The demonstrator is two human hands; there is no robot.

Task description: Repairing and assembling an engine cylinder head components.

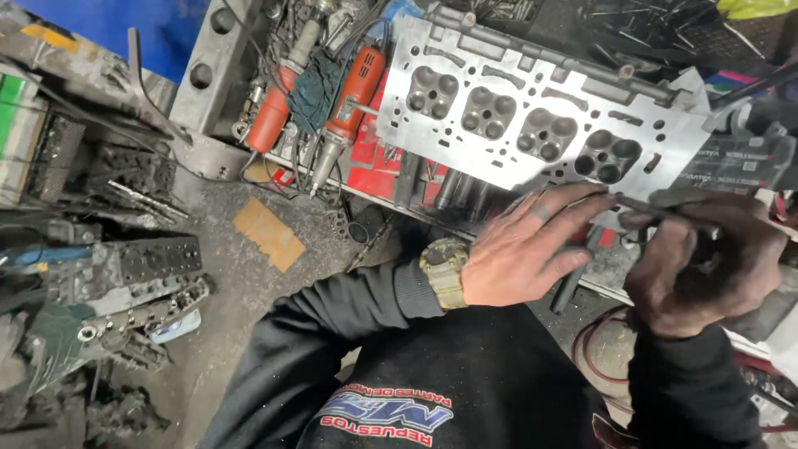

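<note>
My right hand [698, 266] is closed around a thin dark rod-like tool [657, 205], its tip at the near edge of the grey metal engine head [532, 108] lying face up on the bench. My left hand [532, 245] rests open, fingers spread flat beside that edge, gripping nothing. I judge it best to steady the tool against those fingers and keep it low.

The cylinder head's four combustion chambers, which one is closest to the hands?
The rightmost chamber on the cylinder head, just above the left hand fingertips; the other three lie farther left along the row.
</note>
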